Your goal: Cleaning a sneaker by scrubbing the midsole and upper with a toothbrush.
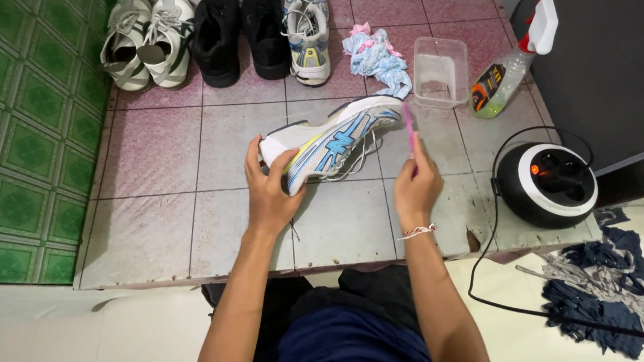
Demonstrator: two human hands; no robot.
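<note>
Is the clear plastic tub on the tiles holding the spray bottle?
No: the spray bottle lies on the tiles beside the clear plastic tub, to its right, not inside it.

sneaker (332, 145): heel end covered by the left hand (270, 192); far side out of sight
pink brush (410, 130): lower handle buried in the right hand (414, 189); bristles too small to tell
spray bottle (504, 82): label too blurred to tell
cord (554, 314): cut off at the right edge
mop rags (601, 287): partly cut off at the right edge
</note>
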